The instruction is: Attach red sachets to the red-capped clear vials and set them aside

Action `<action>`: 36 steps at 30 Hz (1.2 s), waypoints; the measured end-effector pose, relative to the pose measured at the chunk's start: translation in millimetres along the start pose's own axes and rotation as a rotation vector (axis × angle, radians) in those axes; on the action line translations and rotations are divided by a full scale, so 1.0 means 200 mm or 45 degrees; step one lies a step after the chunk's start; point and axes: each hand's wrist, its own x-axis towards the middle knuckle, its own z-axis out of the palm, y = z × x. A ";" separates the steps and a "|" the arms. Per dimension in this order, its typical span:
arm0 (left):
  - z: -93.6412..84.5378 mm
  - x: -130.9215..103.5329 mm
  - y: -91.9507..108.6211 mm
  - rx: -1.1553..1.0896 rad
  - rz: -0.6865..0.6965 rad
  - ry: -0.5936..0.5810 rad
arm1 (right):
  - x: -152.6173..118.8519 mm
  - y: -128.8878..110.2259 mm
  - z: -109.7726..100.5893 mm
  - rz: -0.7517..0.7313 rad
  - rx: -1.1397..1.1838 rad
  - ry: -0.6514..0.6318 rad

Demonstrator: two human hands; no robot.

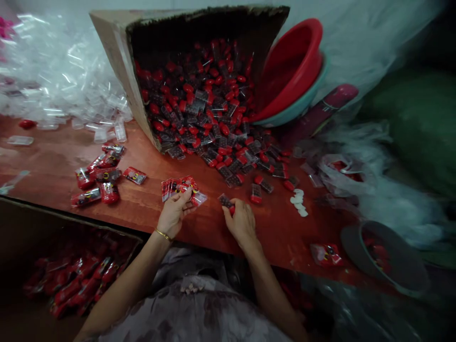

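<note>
My left hand (173, 213), with a gold bangle at the wrist, is closed on a fanned bunch of red printed plastic bags (178, 186). One bag with a clear part sticks out to the right of its fingers. In my right hand (242, 221), a small clear container with a red cap (225, 201) is gripped between thumb and fingers, a short way from the bags. Two similar containers (255, 193) lie just beyond the right hand. Left of the bags is a small pile of filled red packets (107, 175), with a single packet (135, 175) beside it.
A cardboard box (116, 61) on its side spills many red-capped containers (213, 123) onto the red-brown tabletop (199, 228). Clear plastic pieces (64, 80) are heaped at left. Red (315, 38) and teal basins lean at right. Below the edge, more packets (78, 280) fill a box.
</note>
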 end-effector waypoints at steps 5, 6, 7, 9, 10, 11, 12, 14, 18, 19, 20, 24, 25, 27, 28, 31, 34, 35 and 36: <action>0.00 0.01 -0.02 0.041 -0.053 -0.015 | -0.10 -0.07 -0.06 0.076 0.938 -0.197; 0.00 0.01 -0.02 0.046 -0.065 -0.026 | -0.12 -0.09 -0.09 0.113 1.126 -0.274; 0.01 0.01 -0.03 0.052 -0.074 -0.042 | -0.14 -0.10 -0.11 0.148 1.273 -0.342; 0.02 0.01 -0.04 0.074 -0.076 -0.079 | -0.15 -0.13 -0.15 0.201 1.450 -0.440; 0.02 0.01 -0.05 0.091 -0.068 -0.096 | -0.15 -0.14 -0.15 0.216 1.502 -0.470; 0.03 0.00 -0.06 0.108 -0.055 -0.110 | -0.15 -0.14 -0.16 0.229 1.544 -0.494; 0.03 0.00 -0.06 0.123 -0.040 -0.116 | -0.15 -0.14 -0.15 0.242 1.578 -0.518; 0.04 -0.01 -0.07 0.138 -0.019 -0.122 | -0.14 -0.13 -0.14 0.266 1.611 -0.565; 0.04 -0.03 -0.07 0.129 -0.006 -0.145 | -0.13 -0.13 -0.12 0.286 1.545 -0.534; 0.04 -0.03 -0.07 0.124 0.002 -0.149 | -0.13 -0.13 -0.12 0.281 1.522 -0.502; 0.04 -0.03 -0.07 0.117 0.012 -0.152 | -0.13 -0.14 -0.12 0.272 1.493 -0.472; 0.06 -0.03 -0.08 0.117 0.050 -0.173 | -0.13 -0.18 -0.13 0.227 1.359 -0.364; 0.06 -0.03 -0.09 0.131 0.062 -0.182 | -0.14 -0.18 -0.13 0.210 1.331 -0.327; 0.07 -0.04 -0.10 0.166 0.090 -0.191 | -0.14 -0.18 -0.12 0.174 1.274 -0.236; 0.08 -0.04 -0.10 0.174 0.106 -0.187 | -0.14 -0.18 -0.12 0.157 1.246 -0.197; 0.08 -0.04 -0.12 0.163 0.153 -0.136 | -0.14 -0.18 -0.11 0.146 1.195 -0.147; 0.08 -0.04 -0.14 0.122 0.174 -0.086 | -0.14 -0.18 -0.11 0.164 1.202 -0.190; 0.08 -0.04 -0.14 0.102 0.159 -0.076 | -0.14 -0.19 -0.11 0.165 1.204 -0.212; 0.07 -0.04 -0.13 0.077 0.136 -0.068 | -0.14 -0.19 -0.11 0.161 1.200 -0.232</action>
